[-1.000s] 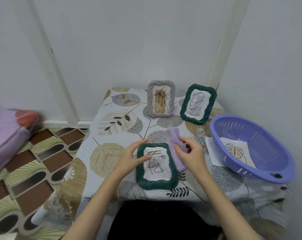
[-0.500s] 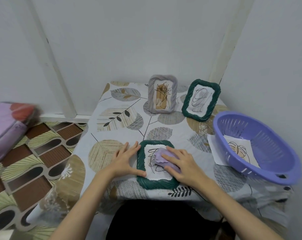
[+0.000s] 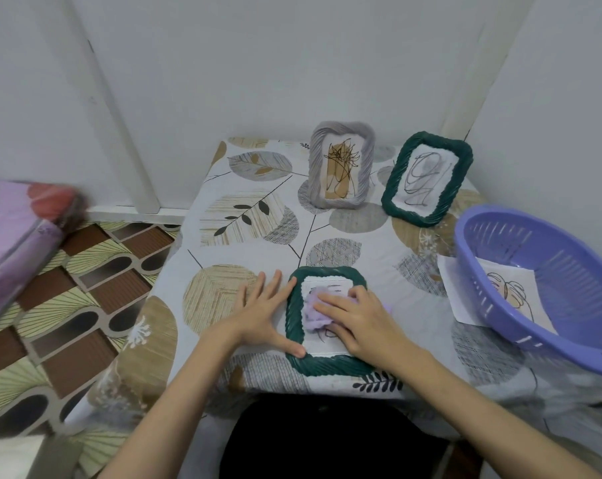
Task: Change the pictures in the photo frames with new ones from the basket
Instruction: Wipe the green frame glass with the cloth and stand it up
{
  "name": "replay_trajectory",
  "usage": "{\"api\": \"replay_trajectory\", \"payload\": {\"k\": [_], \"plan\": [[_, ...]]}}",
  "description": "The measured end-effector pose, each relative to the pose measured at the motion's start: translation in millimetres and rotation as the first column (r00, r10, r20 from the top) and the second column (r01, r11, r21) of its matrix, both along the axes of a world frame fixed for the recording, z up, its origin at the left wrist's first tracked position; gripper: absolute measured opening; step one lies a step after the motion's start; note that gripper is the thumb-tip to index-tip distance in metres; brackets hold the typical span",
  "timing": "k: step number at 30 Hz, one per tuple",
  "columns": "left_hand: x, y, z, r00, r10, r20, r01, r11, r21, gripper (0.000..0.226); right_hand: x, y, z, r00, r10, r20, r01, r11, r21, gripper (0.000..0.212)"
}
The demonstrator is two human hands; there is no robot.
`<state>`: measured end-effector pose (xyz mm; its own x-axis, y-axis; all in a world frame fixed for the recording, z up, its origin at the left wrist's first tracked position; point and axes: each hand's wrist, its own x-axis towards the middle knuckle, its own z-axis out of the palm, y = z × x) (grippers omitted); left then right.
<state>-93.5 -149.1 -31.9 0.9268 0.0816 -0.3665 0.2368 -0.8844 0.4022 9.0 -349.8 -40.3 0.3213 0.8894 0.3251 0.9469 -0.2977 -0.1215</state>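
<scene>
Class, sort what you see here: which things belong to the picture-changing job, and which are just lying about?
Part of the job:
flat green frame
grey frame
standing green frame
basket
new picture
cloth under the right hand
left hand steadying the flat frame

Just lying about:
tablecloth
purple bundle
floor mat

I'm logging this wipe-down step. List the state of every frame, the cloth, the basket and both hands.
near green frame: lying flat, face up, picture inside
purple cloth: crumpled, pressed on that frame's glass
right hand: flat on the cloth
left hand: fingers spread, steadying the frame's left edge
grey frame: standing, picture inside
far green frame: standing, tilted, picture inside
purple basket: upright, holding one picture
</scene>
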Motion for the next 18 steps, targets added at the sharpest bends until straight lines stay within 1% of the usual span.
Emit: {"api": "replay_trajectory", "payload": {"k": [1,3,6,7,9,11,13,15,18], "plan": [[-1,0,-1,1.0,0.008,0.009,-0.008,1.0,-0.002,0.132,3,-8,-3,1.0,0.009,0.007,-0.009,1.0,0.015,0.037],[-1,-1,-2,1.0,0.013,0.022,-0.013,1.0,-0.002,0.128,16,-15,-2,0.999,-0.042,-0.015,0.043,0.998,0.044,0.038],[-1,-1,-1,1.0,0.005,0.014,-0.005,1.0,0.002,0.127,25,8,9,0.977,-0.169,-0.129,0.176,0.984,0.041,0.032],[-1,-1,-1,1.0,0.01,0.018,-0.01,1.0,0.004,0.126,20,20,12,0.968,-0.186,-0.171,0.191,0.982,0.012,0.032],[-1,-2,-2,0.999,0.019,0.032,-0.019,1.0,0.007,0.126,4,36,12,0.961,-0.154,-0.23,0.156,0.988,-0.01,0.035],[-2,-2,-2,0.999,0.026,0.041,-0.027,1.0,0.004,0.125,-10,27,10,0.977,-0.068,-0.201,0.077,0.996,0.036,0.034],[-2,-2,-1,0.999,0.026,0.038,-0.026,1.0,0.005,0.125,-8,5,4,0.993,-0.018,-0.112,0.024,0.998,0.049,0.036],[-1,-2,0,0.999,0.017,0.027,-0.018,1.0,0.019,0.126,4,-7,0,0.997,-0.068,-0.032,0.068,0.998,0.001,0.043],[-1,-2,-1,0.999,0.024,0.024,-0.025,0.999,0.024,0.126,10,4,5,0.968,-0.24,-0.07,0.232,0.967,-0.109,0.064]]}}
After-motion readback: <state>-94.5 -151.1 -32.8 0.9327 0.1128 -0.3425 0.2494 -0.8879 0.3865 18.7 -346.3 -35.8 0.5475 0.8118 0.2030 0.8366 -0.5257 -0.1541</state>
